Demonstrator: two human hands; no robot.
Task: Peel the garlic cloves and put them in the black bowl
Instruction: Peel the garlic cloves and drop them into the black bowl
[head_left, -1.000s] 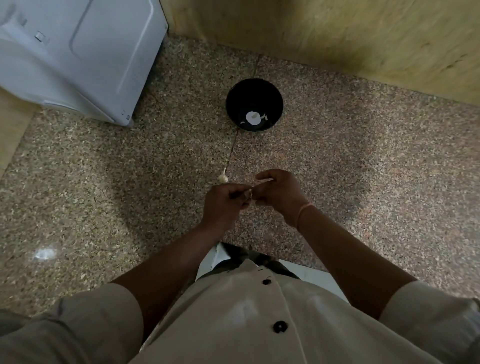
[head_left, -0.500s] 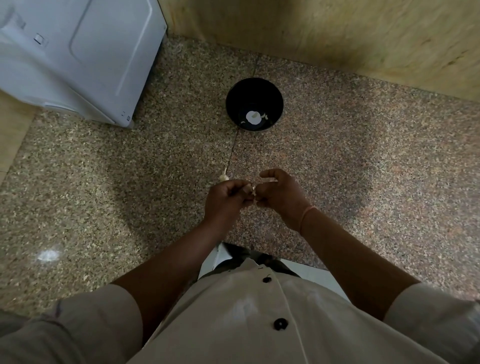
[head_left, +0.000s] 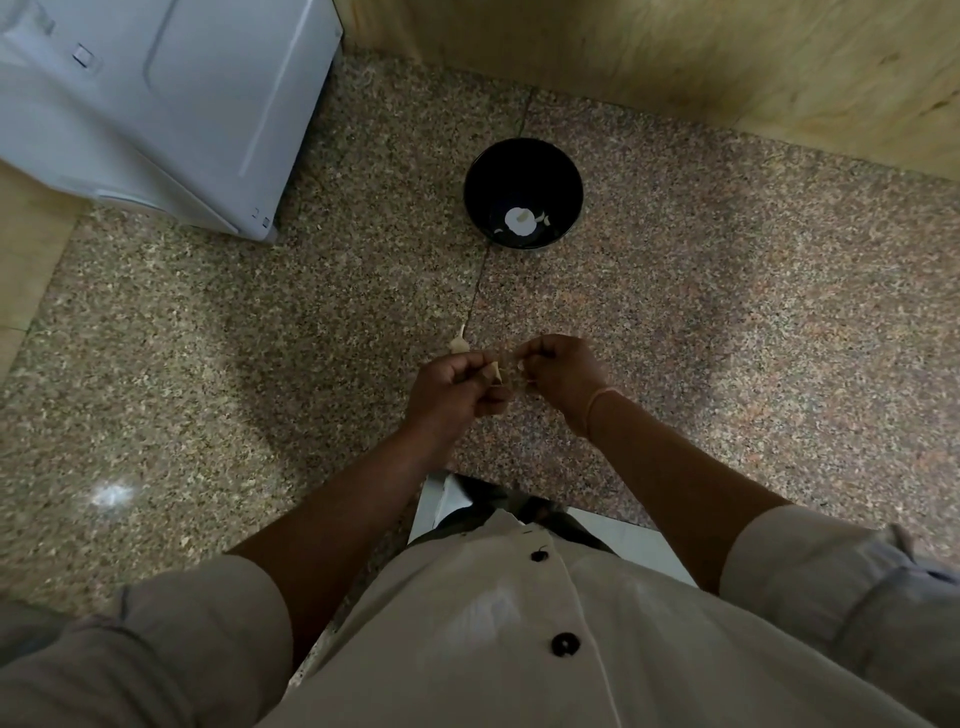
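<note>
My left hand (head_left: 453, 387) and my right hand (head_left: 563, 373) meet over the granite counter, fingers curled, and both pinch a small pale garlic clove (head_left: 500, 370) between them. Most of the clove is hidden by my fingers. The black bowl (head_left: 522, 171) stands farther back, beyond my hands, with a few pale peeled pieces (head_left: 519, 220) at its bottom. The garlic bulb remnant (head_left: 459, 343) with a short stem lies on the counter just behind my left hand.
A white appliance (head_left: 156, 104) fills the back left corner. A wooden wall (head_left: 675, 57) runs along the back. The speckled granite counter (head_left: 727, 312) spreads to both sides. My pale shirt (head_left: 519, 649) covers the bottom of the view.
My hands stay together on the clove and have shifted only slightly; the fingers have worked at its skin. The bowl and the bulb remnant have not moved.
</note>
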